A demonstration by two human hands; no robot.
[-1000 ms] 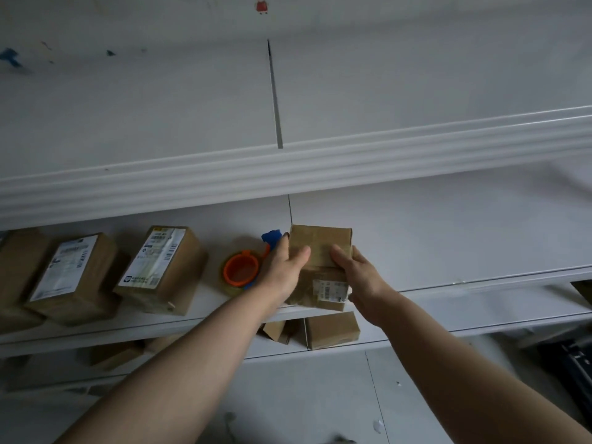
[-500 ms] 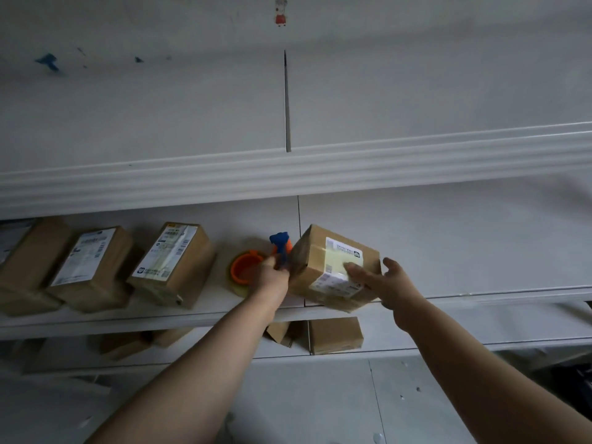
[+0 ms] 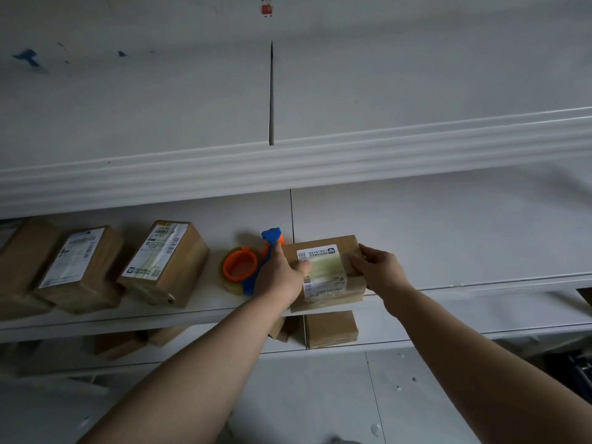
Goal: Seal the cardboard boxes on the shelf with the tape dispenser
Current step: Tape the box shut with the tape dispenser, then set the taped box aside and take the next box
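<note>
A small cardboard box (image 3: 333, 288) with a white label facing up lies on the white shelf (image 3: 464, 283) near its front edge. My left hand (image 3: 280, 277) holds the box's left side, thumb on the label. My right hand (image 3: 378, 270) grips its right side with curled fingers. Just left of my left hand, a tape dispenser (image 3: 246, 267) with an orange hub and blue handle lies on the shelf, and no hand touches it.
Three more labelled cardboard boxes stand on the shelf to the left, the nearest (image 3: 166, 262) beside the dispenser. More boxes (image 3: 330, 328) sit on the shelf below. An upper shelf edge (image 3: 288, 161) overhangs. Bare shelf extends to the right.
The box has been turned over from its plain side to label up and set flat on the shelf. Both hands stayed on it, shifting to its left and right sides.
</note>
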